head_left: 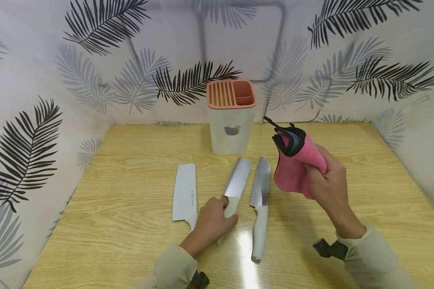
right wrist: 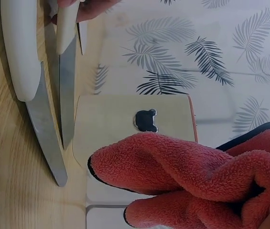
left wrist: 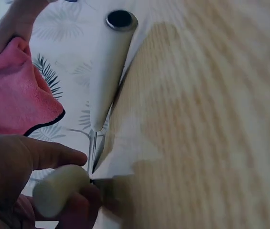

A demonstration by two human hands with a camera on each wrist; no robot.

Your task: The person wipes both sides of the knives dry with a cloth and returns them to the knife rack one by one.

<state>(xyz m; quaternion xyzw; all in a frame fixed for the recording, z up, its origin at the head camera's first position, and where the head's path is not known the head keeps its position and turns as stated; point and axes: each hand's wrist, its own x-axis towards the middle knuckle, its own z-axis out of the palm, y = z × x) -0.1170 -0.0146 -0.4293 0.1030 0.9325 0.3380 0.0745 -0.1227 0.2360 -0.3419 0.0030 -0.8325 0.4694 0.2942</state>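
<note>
My left hand (head_left: 213, 220) grips the cream handle of the middle knife (head_left: 237, 178), whose blade points away toward the back of the table. To its left lies a cleaver (head_left: 185, 192) with a broad pale blade, its handle partly hidden by that hand. On the right rests a third knife (head_left: 261, 182) with a cream handle (head_left: 260, 233). Raised above the table, my right hand (head_left: 329, 184) holds a folded pink cloth (head_left: 293, 172) with black edging. In the right wrist view the fluffy cloth (right wrist: 173, 167) covers much of the lower right.
A white knife block (head_left: 228, 132) with an orange slotted top (head_left: 231, 94) stands at the back of the wooden table (head_left: 130, 168). Behind it hangs a leaf-patterned curtain (head_left: 173, 48). Black camera mounts (head_left: 330, 249) sit at my wrists.
</note>
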